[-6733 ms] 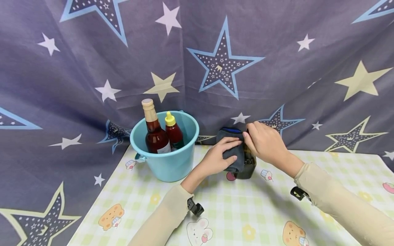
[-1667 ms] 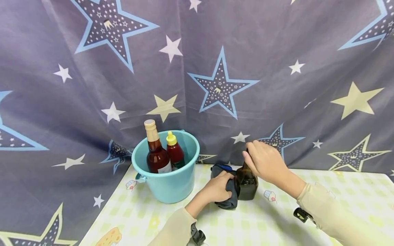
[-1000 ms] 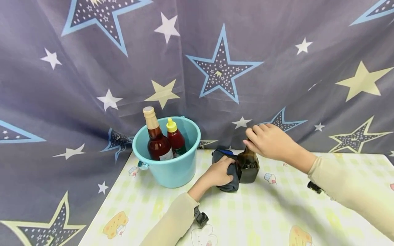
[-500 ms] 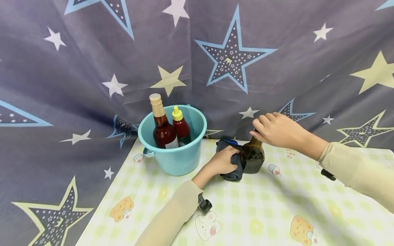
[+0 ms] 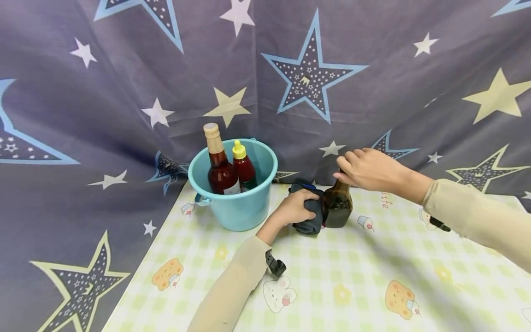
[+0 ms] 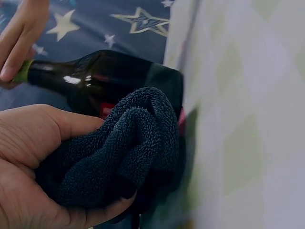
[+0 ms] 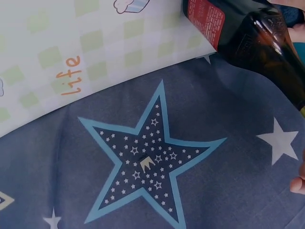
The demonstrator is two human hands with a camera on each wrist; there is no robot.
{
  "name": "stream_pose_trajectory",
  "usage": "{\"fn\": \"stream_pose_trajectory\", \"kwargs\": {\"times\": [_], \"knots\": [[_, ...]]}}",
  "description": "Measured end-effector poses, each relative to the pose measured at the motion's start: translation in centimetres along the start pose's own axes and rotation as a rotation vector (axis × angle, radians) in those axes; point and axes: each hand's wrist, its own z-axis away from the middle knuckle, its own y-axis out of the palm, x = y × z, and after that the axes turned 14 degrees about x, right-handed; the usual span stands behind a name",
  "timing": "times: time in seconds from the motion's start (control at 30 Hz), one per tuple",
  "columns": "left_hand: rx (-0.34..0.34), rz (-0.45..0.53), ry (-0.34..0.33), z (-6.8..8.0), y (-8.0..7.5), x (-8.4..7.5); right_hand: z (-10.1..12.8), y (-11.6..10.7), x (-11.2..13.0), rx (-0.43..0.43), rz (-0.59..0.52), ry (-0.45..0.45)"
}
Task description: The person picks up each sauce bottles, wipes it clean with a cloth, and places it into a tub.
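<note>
A dark brown glass bottle [image 5: 338, 206] with a red label [image 7: 206, 13] stands on the checked tablecloth [image 5: 352, 276]. My right hand [image 5: 365, 168] grips its neck and top from above. My left hand [image 5: 296, 210] holds a bunched dark blue cloth [image 5: 309, 219] and presses it against the bottle's left side. The left wrist view shows the cloth [image 6: 124, 148] wrapped in my left hand [image 6: 33, 157] against the bottle [image 6: 109, 78], with fingers [image 6: 16, 40] of the right hand at the green-ringed neck.
A light blue bucket [image 5: 236, 210] stands left of the bottle and holds a tall brown bottle [image 5: 219, 168] with a tan cap and a smaller red bottle [image 5: 244, 168] with a yellow cap. A star-patterned curtain [image 5: 307, 78] hangs close behind the table.
Over the frames my left hand and the cloth moved from the bottle's top down to its lower left side. The right hand kept hold of the neck.
</note>
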Motion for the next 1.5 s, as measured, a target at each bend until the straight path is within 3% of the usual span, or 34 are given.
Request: {"fn": "stream_pose_trajectory", "kwargs": {"times": [0.13,0.43,0.6,0.83,1.1,1.27,1.5], "knots": [[-0.014,0.108,-0.003,0.4,-0.4,0.1,-0.3,0.0,-0.2,0.004,-0.028,-0.038],[0.003,0.148,0.006,0.8,-0.6,-0.3,-0.8,-1.0,-1.0,0.033,-0.037,-0.096],[0.017,0.125,0.013,0.5,-0.3,-0.3,-2.5,-4.4,-3.1,0.03,-0.079,-0.089],[0.038,0.066,-0.015,0.2,0.4,-0.4,-6.7,-10.6,-6.5,-0.051,-0.02,-0.097],[0.048,0.054,-0.019,0.6,0.8,-0.8,-11.9,-15.7,-7.4,-0.028,-0.032,-0.025],[0.06,0.075,-0.031,0.8,0.8,-1.0,-15.2,-16.5,-6.9,0.018,-0.03,-0.048],[0.082,0.04,-0.039,0.7,1.2,-1.2,-18.0,-15.1,-5.7,0.096,-0.052,-0.134]]}}
